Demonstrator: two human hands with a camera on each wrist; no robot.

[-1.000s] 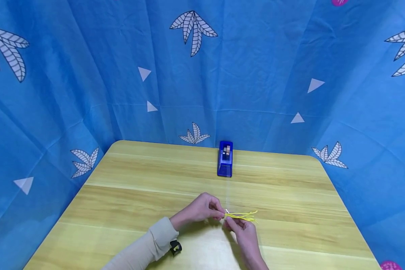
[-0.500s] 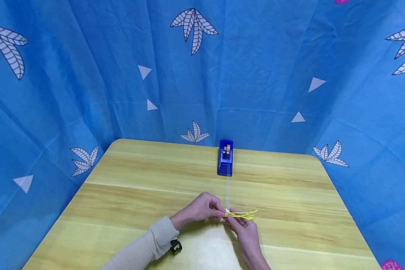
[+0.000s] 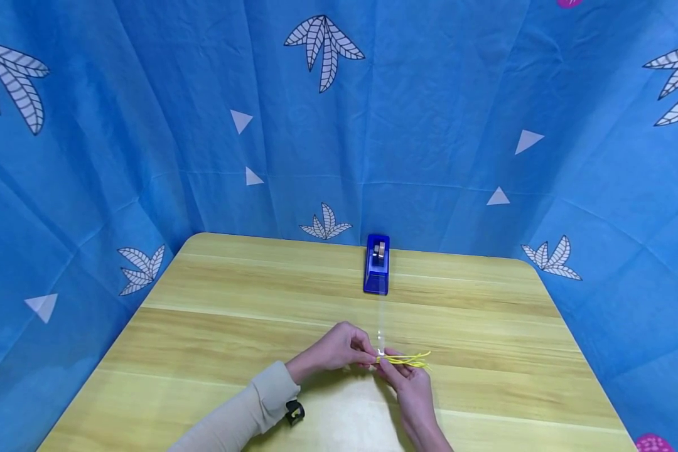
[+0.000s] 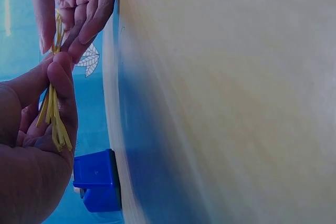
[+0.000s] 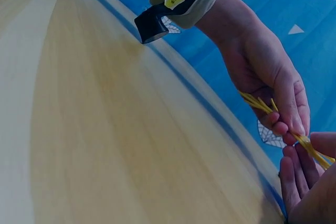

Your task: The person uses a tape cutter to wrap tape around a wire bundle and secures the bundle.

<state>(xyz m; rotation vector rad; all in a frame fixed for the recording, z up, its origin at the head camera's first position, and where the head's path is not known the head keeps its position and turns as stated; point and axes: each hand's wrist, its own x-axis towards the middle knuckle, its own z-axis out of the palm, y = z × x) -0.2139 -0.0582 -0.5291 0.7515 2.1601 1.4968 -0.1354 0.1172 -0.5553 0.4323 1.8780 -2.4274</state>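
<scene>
A bundle of thin yellow strands lies sideways between the two hands, low over the table in the head view. My left hand pinches it near its middle; loose ends fan out beneath the thumb and forefinger in the left wrist view. With thumb and fingers, my right hand holds the bundle just beside that pinch, its other ends spreading rightward. From a blue tape dispenser, a clear tape strip runs straight to the bundle, its near end right at the right fingertips.
The wooden table has rounded back corners. Behind and beside it hangs a blue patterned curtain. A black wrist camera sticks out at the left cuff, above the tabletop.
The right forefinger has come up behind the bundle at the end of the tape strip. The left hand, the strands and the dispenser stay almost where they were.
</scene>
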